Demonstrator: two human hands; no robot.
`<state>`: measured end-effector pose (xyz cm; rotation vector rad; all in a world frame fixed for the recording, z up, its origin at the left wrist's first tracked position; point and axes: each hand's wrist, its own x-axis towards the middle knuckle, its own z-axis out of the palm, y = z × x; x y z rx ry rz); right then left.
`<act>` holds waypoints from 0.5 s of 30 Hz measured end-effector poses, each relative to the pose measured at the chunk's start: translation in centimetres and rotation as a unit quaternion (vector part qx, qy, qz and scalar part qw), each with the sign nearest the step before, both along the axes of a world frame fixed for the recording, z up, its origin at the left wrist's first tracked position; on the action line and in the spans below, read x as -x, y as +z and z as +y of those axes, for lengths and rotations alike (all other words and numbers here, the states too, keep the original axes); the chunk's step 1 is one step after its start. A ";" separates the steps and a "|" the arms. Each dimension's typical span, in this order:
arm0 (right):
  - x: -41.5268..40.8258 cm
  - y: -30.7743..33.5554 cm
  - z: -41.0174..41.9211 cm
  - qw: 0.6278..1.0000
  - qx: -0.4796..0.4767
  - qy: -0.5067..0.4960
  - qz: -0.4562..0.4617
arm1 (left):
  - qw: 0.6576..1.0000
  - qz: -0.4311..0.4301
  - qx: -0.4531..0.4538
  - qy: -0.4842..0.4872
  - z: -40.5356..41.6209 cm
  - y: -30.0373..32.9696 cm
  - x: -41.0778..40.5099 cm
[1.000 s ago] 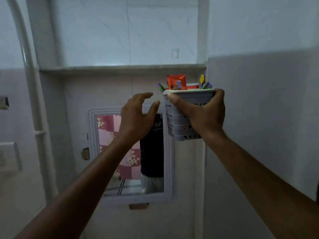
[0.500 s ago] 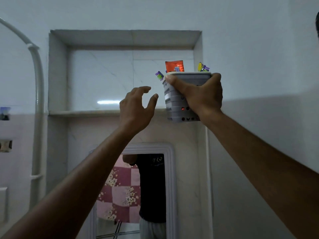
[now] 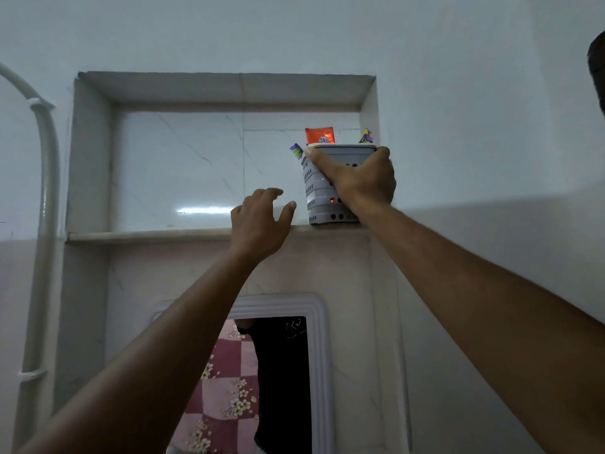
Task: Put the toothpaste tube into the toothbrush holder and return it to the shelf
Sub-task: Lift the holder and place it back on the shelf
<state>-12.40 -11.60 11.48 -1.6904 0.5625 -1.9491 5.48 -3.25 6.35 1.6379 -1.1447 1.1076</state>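
Observation:
A grey perforated toothbrush holder (image 3: 319, 204) rests with its base on the right end of the recessed wall shelf (image 3: 147, 235). The flat orange end of the toothpaste tube (image 3: 320, 136) sticks up out of it, with purple and yellow toothbrush heads (image 3: 296, 151) at both sides. My right hand (image 3: 361, 180) is shut around the holder's front, thumb along the rim. My left hand (image 3: 260, 222) hovers open just left of the holder, at the shelf's edge, holding nothing.
The shelf sits in a tiled niche (image 3: 183, 165) with side walls and a low ceiling. A white pipe (image 3: 45, 198) runs down the left wall. A white-framed mirror (image 3: 319, 371) hangs below the shelf and reflects a person in dark clothes and a pink checked cloth.
My right hand has lifted the holder from chest height up to the niche and its base now sits on the shelf. The left hand rose alongside, still open. The view has tilted upward.

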 end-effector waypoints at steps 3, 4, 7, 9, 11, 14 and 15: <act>-1.1 -0.4 -1.0 1.000 -0.007 -0.002 0.010 | 0.999 -0.008 -0.005 0.041 -0.7 -1.0 -0.8; -1.3 -0.5 -1.2 1.000 -0.012 -0.003 0.016 | 0.998 -0.022 -0.008 0.058 -0.8 -1.3 -0.8; -2.1 -0.7 -1.8 0.999 -0.019 -0.011 0.023 | 0.995 -0.055 -0.002 0.085 -1.0 -1.9 -1.0; -3.0 -1.1 -2.2 0.999 0.005 -0.025 0.029 | 0.994 -0.059 0.003 0.090 -1.0 -2.0 -1.1; -3.8 -2.2 -2.7 0.996 0.042 -0.040 0.061 | 0.994 -0.058 0.003 0.092 -1.0 -2.2 -1.2; -4.5 -4.1 -3.5 0.985 0.094 -0.075 0.124 | 0.994 -0.062 0.000 0.093 -0.9 -2.4 -1.3; -4.6 -4.6 -3.8 0.981 0.099 -0.084 0.143 | 0.994 -0.063 -0.002 0.093 -0.8 -2.5 -1.2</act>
